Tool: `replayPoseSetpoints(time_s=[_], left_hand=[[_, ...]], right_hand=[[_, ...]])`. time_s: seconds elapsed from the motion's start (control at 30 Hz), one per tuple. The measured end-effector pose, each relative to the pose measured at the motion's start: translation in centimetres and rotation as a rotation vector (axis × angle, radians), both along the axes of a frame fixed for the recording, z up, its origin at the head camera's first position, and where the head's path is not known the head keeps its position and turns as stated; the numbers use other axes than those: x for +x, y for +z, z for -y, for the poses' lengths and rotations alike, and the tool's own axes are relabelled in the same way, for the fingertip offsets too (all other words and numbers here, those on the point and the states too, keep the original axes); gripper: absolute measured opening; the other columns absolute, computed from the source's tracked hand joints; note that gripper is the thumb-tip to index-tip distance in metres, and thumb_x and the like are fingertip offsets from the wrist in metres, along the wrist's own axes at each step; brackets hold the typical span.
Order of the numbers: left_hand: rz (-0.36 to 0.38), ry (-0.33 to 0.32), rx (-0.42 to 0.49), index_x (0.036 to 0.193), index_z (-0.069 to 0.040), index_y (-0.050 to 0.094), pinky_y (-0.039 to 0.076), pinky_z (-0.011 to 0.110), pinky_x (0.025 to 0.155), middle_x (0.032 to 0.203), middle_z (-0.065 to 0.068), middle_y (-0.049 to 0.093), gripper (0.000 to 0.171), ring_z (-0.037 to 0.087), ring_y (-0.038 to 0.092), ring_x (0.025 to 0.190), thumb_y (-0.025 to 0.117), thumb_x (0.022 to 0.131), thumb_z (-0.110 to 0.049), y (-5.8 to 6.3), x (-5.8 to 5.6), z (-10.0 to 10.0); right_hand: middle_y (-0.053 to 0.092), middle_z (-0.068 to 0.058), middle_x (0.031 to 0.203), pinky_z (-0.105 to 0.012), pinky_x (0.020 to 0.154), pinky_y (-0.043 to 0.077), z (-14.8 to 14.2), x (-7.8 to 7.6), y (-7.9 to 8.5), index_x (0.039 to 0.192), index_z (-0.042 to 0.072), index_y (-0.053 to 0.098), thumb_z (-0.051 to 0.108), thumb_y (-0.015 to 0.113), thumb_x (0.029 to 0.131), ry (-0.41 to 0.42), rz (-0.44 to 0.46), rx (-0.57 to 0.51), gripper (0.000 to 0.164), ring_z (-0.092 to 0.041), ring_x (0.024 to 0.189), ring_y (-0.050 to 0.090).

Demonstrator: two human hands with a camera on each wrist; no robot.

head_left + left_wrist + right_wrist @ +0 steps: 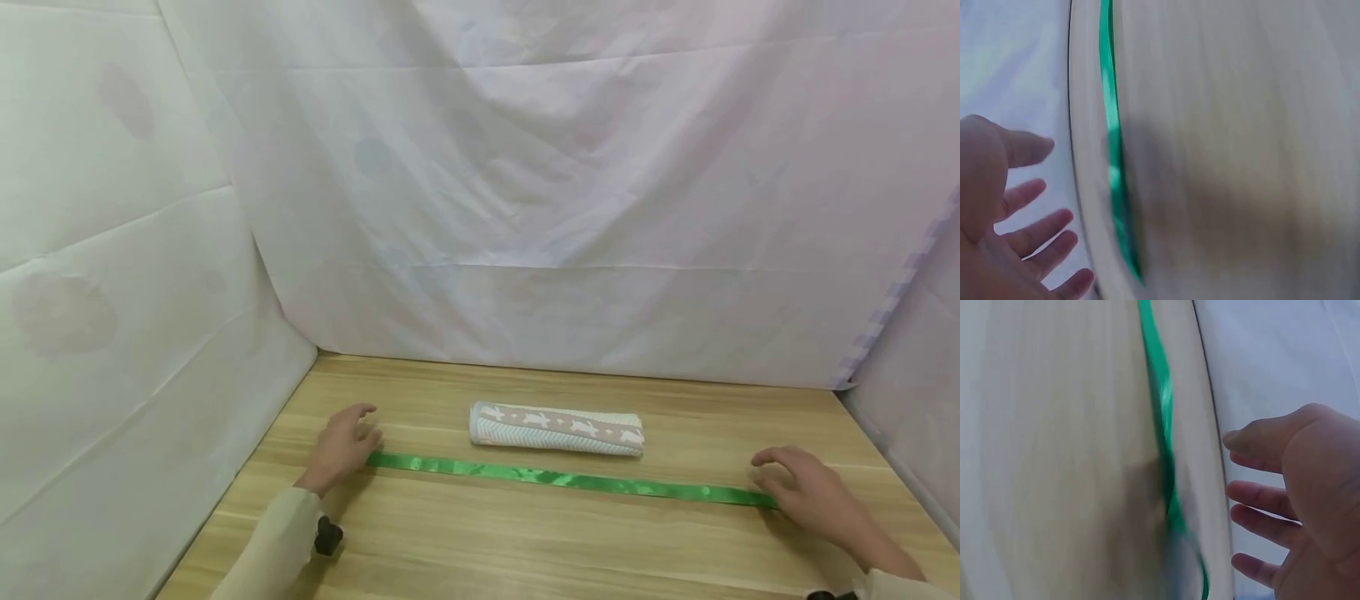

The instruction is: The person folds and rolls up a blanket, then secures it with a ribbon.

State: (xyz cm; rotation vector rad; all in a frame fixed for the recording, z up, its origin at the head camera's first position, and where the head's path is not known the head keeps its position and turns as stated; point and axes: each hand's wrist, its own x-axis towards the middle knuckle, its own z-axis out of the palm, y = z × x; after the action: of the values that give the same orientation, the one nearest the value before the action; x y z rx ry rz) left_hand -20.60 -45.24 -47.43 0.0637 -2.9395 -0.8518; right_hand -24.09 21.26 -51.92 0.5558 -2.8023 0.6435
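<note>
A long shiny green ribbon lies stretched across the wooden table, slanting slightly down to the right in the head view. Over its left end is my left hand, fingers spread and loosely bent. My right hand hovers by the other end in a similar pose. In the left wrist view the left hand holds nothing, and the ribbon runs apart from its fingertips. The right wrist view likewise shows a gap between the right hand and the ribbon, which twists near its lower end.
Behind the ribbon's middle lies a rolled or folded pale towel with a patterned band. White cloth hangs along the table's back edge, with more cloth at both sides. A small black device is on the left wrist.
</note>
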Motion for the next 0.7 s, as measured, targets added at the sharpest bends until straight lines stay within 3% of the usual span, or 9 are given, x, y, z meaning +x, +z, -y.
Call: replayPoseSetpoints(time_s=[0.13,0.27,0.43,0.6,0.7], left_hand=[[-0.095,-0.058,-0.08,0.138,0.002,0.051,0.038,0.061,0.105,0.14,0.025,0.052,0.048,0.045,0.044,0.132,0.065,0.094,-0.012,0.4,-0.5,-3.2],[-0.191,-0.157,-0.154,0.137,0.001,0.054,0.041,0.055,0.106,0.138,0.024,0.054,0.05,0.04,0.048,0.13,0.069,0.09,-0.009,0.8,-0.9,-6.9],[-0.289,-0.307,-0.229,0.135,0.002,0.055,0.04,0.052,0.108,0.135,0.024,0.056,0.052,0.038,0.05,0.128,0.072,0.087,-0.008,1.0,-1.7,-10.9],[-0.244,-0.425,-0.309,0.14,-0.001,0.05,0.033,0.048,0.114,0.141,0.021,0.053,0.054,0.035,0.045,0.135,0.066,0.09,-0.009,0.9,-2.4,-14.1],[-0.198,-0.46,-0.325,0.143,-0.003,0.047,0.031,0.047,0.116,0.145,0.02,0.049,0.055,0.034,0.04,0.139,0.064,0.091,-0.01,0.7,-2.7,-15.8]], right_hand=[[0.068,-0.012,0.107,-0.038,0.077,0.05,2.9,-0.2,0.9,0.102,0.008,0.069,0.008,0.076,0.085,0.07,-0.017,-0.015,0.018,-0.036,0.099,0.061],[0.067,-0.014,0.111,-0.05,0.079,0.052,6.0,-0.2,2.0,0.107,0.007,0.068,0.005,0.076,0.085,0.152,-0.027,-0.034,0.024,-0.039,0.103,0.061],[0.065,-0.018,0.118,-0.056,0.084,0.05,9.7,-0.1,2.9,0.114,0.004,0.065,0.004,0.076,0.084,0.245,-0.075,-0.069,0.032,-0.04,0.11,0.06],[0.058,-0.027,0.127,-0.062,0.089,0.047,13.0,-0.4,3.1,0.122,-0.001,0.062,0.002,0.077,0.082,0.309,-0.129,-0.068,0.043,-0.047,0.115,0.055],[0.055,-0.03,0.131,-0.064,0.091,0.045,14.6,-0.7,2.8,0.125,-0.004,0.06,0.001,0.079,0.079,0.329,-0.175,-0.042,0.05,-0.049,0.119,0.052]])
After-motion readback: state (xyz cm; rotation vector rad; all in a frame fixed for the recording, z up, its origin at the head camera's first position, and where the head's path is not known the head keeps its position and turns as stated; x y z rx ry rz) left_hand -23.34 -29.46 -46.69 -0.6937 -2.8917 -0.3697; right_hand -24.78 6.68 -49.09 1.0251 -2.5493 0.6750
